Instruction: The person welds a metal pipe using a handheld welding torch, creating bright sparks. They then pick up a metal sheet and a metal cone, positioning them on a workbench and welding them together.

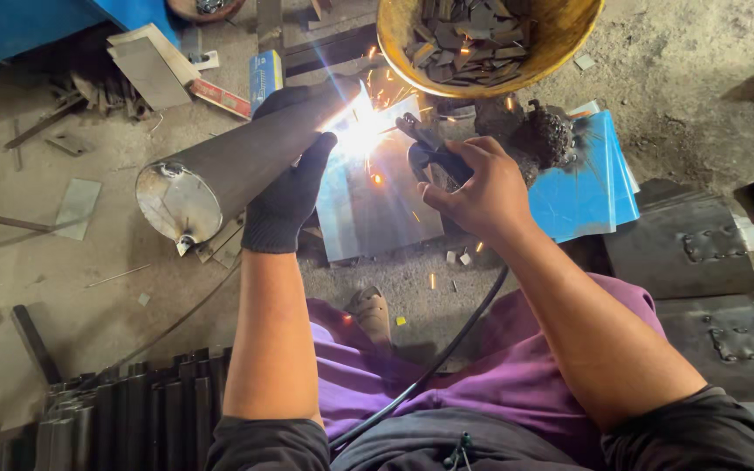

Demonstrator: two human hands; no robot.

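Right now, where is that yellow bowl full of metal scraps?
In the head view the yellow bowl sits on the ground at the top, right of centre, just beyond the welding sparks and above the right hand.

We are looking down from one head-worn camera, facing steeply forward over our own arms, sitting close above the floor (691, 78).

Dusty, scrap-littered concrete floor (63, 288)
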